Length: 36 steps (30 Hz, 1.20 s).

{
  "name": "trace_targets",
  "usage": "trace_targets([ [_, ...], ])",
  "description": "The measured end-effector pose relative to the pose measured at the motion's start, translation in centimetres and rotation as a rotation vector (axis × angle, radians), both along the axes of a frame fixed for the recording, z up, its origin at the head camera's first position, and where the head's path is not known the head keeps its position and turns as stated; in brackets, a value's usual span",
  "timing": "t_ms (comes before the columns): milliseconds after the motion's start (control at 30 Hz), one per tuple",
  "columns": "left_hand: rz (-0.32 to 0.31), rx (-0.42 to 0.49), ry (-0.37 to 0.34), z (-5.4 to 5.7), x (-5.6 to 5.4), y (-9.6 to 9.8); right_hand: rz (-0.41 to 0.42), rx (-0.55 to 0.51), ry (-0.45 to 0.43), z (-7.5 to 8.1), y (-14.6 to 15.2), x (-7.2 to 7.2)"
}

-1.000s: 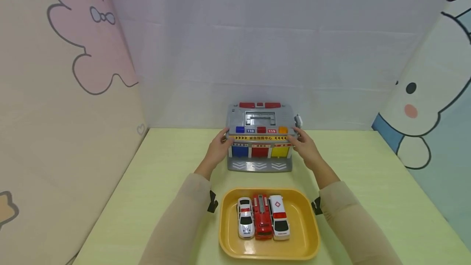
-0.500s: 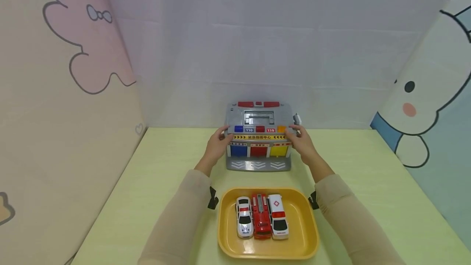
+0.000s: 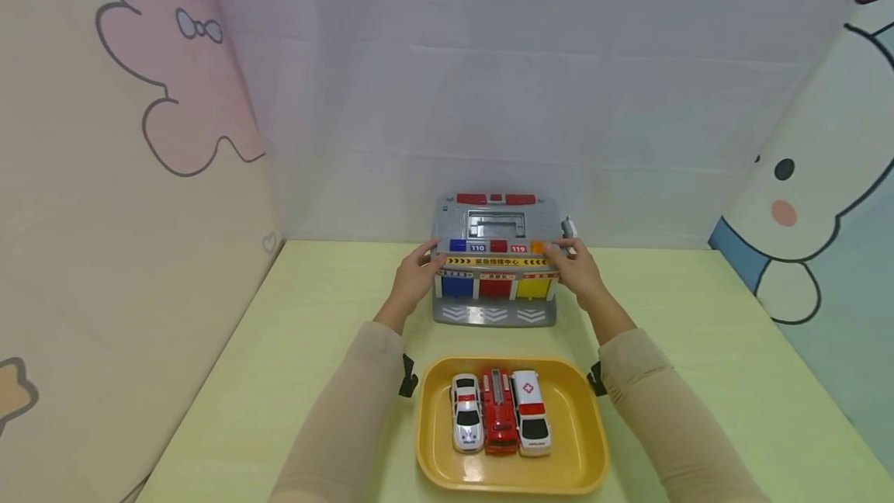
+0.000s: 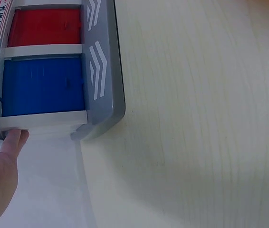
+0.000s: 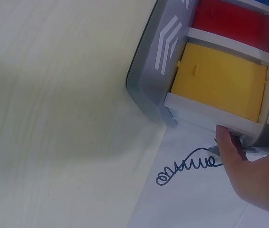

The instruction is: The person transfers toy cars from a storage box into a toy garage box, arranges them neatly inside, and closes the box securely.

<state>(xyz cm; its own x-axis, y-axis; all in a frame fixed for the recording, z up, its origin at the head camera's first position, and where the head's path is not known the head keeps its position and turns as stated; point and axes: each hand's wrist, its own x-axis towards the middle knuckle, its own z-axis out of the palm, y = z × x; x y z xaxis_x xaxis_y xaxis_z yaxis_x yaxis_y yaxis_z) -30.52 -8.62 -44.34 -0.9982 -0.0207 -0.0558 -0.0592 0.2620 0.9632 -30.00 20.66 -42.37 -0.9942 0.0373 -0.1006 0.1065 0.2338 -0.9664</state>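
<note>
1. At the back of the desk (image 3: 335, 289), close before the pale cloth (image 3: 489, 99), stands the emergency command centre toy (image 3: 494, 261), upright between both hands.
2. Left hand (image 3: 414, 279): part-curled round the toy's end, thumb to the front; some fingers are hidden from me. Right hand (image 3: 582, 274): likewise grips the opposite end.
3. Compared with one second ago, I find little change: the toy keeps its place, while the right hand sits slightly higher on it. I judge this a steadying hold.
4. Between the forearms, nearer my viewpoint, a yellow tray (image 3: 569, 418) carries a police car (image 3: 467, 414), fire engine (image 3: 499, 410) and ambulance (image 3: 532, 414), side by side.
5. Obstacles: the blue door (image 4: 44, 85), red door (image 4: 44, 27) and yellow door (image 5: 220, 80) appear closed; a coiled cord (image 5: 191, 164) lies beside the right hand; the cloth limits room behind.
</note>
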Motion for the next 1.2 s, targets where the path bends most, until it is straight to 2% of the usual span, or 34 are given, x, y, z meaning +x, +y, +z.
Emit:
trace_targets([
  [233,0.014,-0.043,0.006,0.1,0.2,0.1,-0.01,0.066,0.012,0.1,-0.1,0.3],
  [433,0.02,-0.051,0.013,-0.1,0.0,0.0,-0.006,0.03,0.004,0.1,-0.2,0.2],
  [600,0.007,-0.053,0.022,-0.2,0.0,0.2,0.03,-0.034,-0.011,-0.1,0.1,0.4],
  [767,-0.011,-0.047,0.028,0.1,0.0,0.2,0.062,-0.054,-0.007,-0.1,0.5,0.5],
  [1200,-0.033,-0.049,0.007,0.0,0.1,0.0,0.149,0.009,-0.014,0.3,1.3,1.8],
])
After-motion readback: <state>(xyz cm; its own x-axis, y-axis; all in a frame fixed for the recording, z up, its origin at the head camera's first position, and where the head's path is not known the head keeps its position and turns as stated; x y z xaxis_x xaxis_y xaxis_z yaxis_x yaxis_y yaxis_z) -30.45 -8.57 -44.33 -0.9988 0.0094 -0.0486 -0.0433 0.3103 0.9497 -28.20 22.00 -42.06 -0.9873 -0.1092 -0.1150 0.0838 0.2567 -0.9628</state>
